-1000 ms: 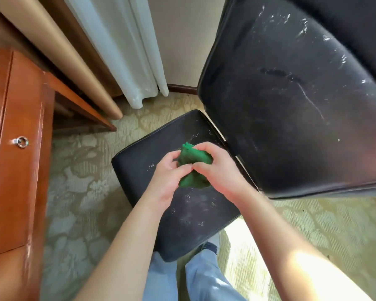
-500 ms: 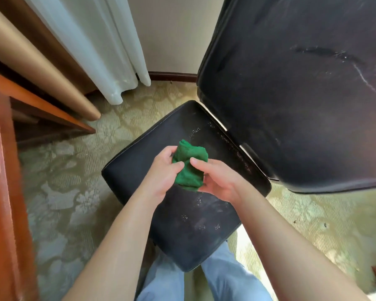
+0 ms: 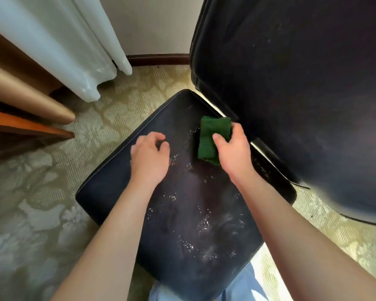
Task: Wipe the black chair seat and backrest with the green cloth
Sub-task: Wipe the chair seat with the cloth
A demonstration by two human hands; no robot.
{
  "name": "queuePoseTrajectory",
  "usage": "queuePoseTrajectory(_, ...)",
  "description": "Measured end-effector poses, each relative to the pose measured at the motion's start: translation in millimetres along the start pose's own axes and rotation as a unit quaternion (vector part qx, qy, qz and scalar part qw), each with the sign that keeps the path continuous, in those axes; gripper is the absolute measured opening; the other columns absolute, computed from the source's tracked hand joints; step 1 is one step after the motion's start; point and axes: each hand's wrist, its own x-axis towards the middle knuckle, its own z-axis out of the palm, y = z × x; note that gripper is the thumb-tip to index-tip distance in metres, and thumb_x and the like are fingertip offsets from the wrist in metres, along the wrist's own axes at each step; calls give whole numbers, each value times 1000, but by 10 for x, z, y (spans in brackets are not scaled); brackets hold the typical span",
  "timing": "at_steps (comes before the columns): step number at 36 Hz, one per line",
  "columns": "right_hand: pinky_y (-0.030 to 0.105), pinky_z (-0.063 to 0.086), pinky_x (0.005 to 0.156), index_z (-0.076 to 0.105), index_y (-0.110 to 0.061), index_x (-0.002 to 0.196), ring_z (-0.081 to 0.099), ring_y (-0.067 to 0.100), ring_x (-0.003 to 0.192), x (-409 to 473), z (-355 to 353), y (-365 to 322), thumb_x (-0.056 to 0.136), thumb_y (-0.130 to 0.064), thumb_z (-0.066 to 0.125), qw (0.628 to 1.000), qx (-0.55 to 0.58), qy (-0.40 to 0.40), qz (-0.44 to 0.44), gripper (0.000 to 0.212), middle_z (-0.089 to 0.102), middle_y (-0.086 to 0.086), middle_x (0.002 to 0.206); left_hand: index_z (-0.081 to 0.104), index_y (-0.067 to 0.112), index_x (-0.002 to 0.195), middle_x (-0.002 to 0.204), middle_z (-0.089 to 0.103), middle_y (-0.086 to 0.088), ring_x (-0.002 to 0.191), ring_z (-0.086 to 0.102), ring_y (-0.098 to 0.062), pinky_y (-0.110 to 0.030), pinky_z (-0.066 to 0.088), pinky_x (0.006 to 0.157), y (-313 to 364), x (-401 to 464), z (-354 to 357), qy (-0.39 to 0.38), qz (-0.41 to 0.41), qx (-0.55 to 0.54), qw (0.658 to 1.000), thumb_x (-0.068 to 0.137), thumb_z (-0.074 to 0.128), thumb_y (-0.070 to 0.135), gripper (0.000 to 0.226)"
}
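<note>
The black chair seat (image 3: 182,224) fills the middle of the view, dotted with pale crumbs and specks. Its black backrest (image 3: 302,94) rises at the right, dusty with faint marks. My right hand (image 3: 232,155) grips the folded green cloth (image 3: 211,137) near the seat's far right corner, close to the gap below the backrest. My left hand (image 3: 150,157) hovers over the seat's left part with fingers loosely curled and nothing in it.
A white curtain (image 3: 74,51) hangs at the upper left beside a tan drape (image 3: 20,94) and an orange-brown wooden edge (image 3: 30,127). Patterned beige carpet (image 3: 41,203) surrounds the chair. A dark baseboard (image 3: 156,59) runs along the wall. My light blue trouser legs (image 3: 243,287) show below the seat.
My hands have parted: the left let go of the cloth and moved left, while the right carried the cloth toward the seat's far right corner. The view has moved closer and rightward.
</note>
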Motion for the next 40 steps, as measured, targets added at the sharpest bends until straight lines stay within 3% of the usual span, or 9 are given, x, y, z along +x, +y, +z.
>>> queuePoseTrajectory(3,41,53,83,41,-28,132,63,23,93,143,17,126,94,-25,55,986,-138,38,-86,41,68,1,104,52,31,137,144,43,-1,137,35,-30,-53,33,108,-149,207,57,-1,-31,104,994,101,50,33,36)
queuePoseTrajectory(7,42,47,97,33,-28,145,52,23,123,298,93,227,97,-20,51,958,-228,74,-156,53,53,0,139,42,36,144,160,23,-3,148,17,-31,-64,21,115,-297,403,91,6,-41,181,983,99,55,33,47)
queuePoseTrajectory(10,43,46,96,34,-26,146,51,26,123,405,164,230,96,-20,50,946,-257,92,-175,52,51,1,140,36,39,148,165,13,-4,153,4,-31,-68,11,116,-359,511,101,8,-44,198,979,98,56,33,54)
queuePoseTrajectory(12,42,45,94,34,-26,146,50,27,122,475,232,221,96,-21,50,943,-274,89,-168,52,49,2,141,34,41,149,165,15,-3,153,6,-30,-69,10,117,-390,561,108,-2,-51,192,980,97,58,34,58)
queuePoseTrajectory(15,41,47,88,35,-24,145,47,28,121,546,357,230,94,-26,55,931,-326,50,-155,55,43,2,138,32,44,150,162,23,0,149,18,-30,-67,15,115,-440,591,132,-9,-57,187,981,94,61,35,63)
queuePoseTrajectory(19,39,46,86,34,-24,146,44,27,116,592,425,264,88,-23,63,933,-343,10,-112,65,39,4,131,28,47,152,164,20,5,150,18,-26,-64,18,115,-502,598,129,-13,-44,210,977,93,63,37,69)
queuePoseTrajectory(27,36,48,81,48,-21,138,53,27,96,663,428,199,91,-11,52,935,-329,-29,-126,49,45,2,122,20,49,155,165,16,6,148,16,-23,-60,22,112,-540,618,117,-22,-24,257,966,97,56,23,72)
queuePoseTrajectory(33,41,51,82,56,-29,130,54,27,94,464,506,316,84,-9,51,926,-300,-146,-180,50,46,-3,109,20,49,155,166,16,7,148,18,-23,-59,23,110,-559,622,149,-6,-12,278,961,98,54,24,71)
queuePoseTrajectory(40,40,49,82,59,-31,129,53,20,97,135,419,487,86,-7,53,879,-315,-296,-202,49,47,-4,106,19,51,154,165,17,7,147,19,-23,-57,24,110,-550,620,135,-2,-13,278,960,98,54,26,71)
